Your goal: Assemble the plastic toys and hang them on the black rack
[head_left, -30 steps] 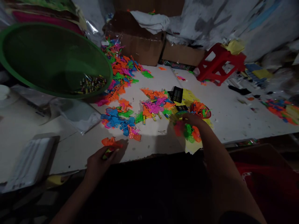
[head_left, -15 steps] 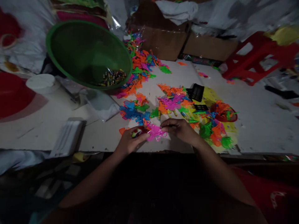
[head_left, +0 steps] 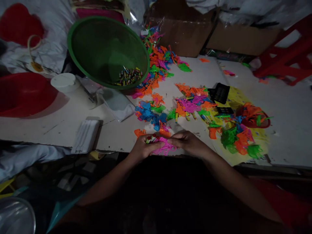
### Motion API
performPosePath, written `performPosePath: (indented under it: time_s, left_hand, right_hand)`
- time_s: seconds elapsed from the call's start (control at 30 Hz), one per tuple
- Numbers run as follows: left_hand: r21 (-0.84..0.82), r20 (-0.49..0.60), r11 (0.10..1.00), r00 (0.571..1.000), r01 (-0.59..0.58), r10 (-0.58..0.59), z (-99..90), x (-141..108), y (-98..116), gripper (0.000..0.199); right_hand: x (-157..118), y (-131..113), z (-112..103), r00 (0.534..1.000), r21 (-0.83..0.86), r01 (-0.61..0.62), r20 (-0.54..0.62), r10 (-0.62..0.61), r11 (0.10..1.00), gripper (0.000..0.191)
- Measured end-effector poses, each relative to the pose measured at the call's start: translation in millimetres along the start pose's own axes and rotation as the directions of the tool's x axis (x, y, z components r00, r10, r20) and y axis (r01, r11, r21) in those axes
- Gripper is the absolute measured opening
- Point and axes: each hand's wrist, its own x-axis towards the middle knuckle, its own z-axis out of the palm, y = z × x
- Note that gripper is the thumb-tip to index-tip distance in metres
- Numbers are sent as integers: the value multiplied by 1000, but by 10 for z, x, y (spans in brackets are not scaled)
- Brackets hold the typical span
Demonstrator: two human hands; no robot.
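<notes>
The left hand [head_left: 142, 147] is curled around a few small labelled cylinders [head_left: 151, 139], and its thumb presses down on the near-left part of a pink plastic toy piece [head_left: 163, 147]. The right hand [head_left: 188, 143] has thumb and fingertips drawn together on the piece's upper right edge; shadow hides exactly how the fingers behind it are placed. The pink piece is held between the two hands at the near edge of the white worktop [head_left: 117, 143]. Taking that piece as the centre of the dial, an orange piece [head_left: 164, 132] lies just beside it at 12 o'clock, and a cluster of blue plastic pieces [head_left: 148, 113] sits near at 11 o'clock. Further out at 11 o'clock, a tilted green bowl [head_left: 104, 48] holds more cylinders [head_left: 130, 76] along its lower right side, with a large multicoloured heap [head_left: 156, 68] just beside it, at 12 o'clock. A magenta and orange pile [head_left: 192, 102] lies at 1 o'clock, with a black slotted basket [head_left: 221, 93] beyond it. Between 2 and 3 o'clock stands a small red basket [head_left: 268, 122] of orange pieces, and green pieces [head_left: 229, 138] lie at 3 o'clock. A white package [head_left: 85, 136] rests near 9 o'clock.
</notes>
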Motion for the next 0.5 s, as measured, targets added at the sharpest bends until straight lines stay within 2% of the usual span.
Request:
performPosePath:
  time_s: [0.13,0.27,0.5]
  left_hand:
    - [-34,-37,999,999,-14,13,8,-64,-49,28]
    - [-64,-60,998,998,-18,14,35,-132,-90,26]
    - [15,-21,999,999,-50,51,66,-136,-6,28]
  right_hand:
    - [-62,-21,70,996,-149,61,-58,-70,987,37]
    - [-155,-69,49,987,-287,123,-62,-147,950,36]
    - [-182,-25,12,995,-270,92,-18,-100,958,34]
